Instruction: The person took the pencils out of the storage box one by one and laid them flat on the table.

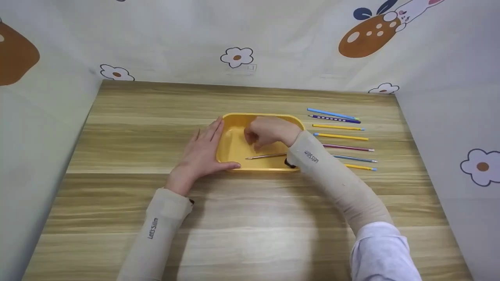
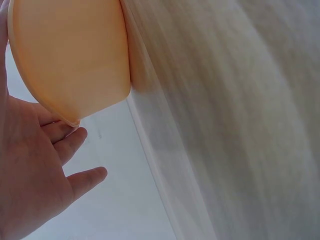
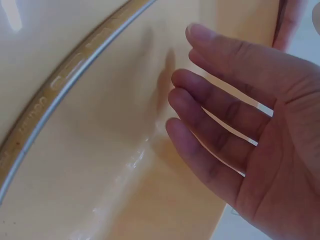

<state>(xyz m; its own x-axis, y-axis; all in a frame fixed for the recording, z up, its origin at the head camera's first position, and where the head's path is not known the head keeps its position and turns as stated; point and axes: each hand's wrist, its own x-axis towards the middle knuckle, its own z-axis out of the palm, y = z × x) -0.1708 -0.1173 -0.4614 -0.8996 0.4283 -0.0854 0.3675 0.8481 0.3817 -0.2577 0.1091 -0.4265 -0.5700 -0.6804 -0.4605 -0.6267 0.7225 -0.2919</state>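
Note:
A yellow plastic tray (image 1: 234, 140) sits on the wooden table. My left hand (image 1: 201, 150) rests against its left side, thumb over the near rim and fingers stretched along the outside. The left wrist view shows those fingers (image 2: 67, 145) spread at the corner of the rim. Inside the tray lies one gold-brown pencil (image 1: 265, 156), whose silver stripe shows in the right wrist view. My right hand (image 1: 271, 130) hovers over the tray, loosely bent fingers (image 3: 215, 115) holding nothing, with the pencil apart from them. My right sleeve hides the pencil's right end.
To the right of the tray, several pencils lie roughly parallel: a light blue one (image 1: 332, 113), a dark blue dotted one (image 1: 336, 119), yellow ones (image 1: 340, 136), a red one (image 1: 349, 147) and a blue one (image 1: 355, 158). A patterned wall covering (image 1: 175, 47) borders the table (image 1: 136, 148).

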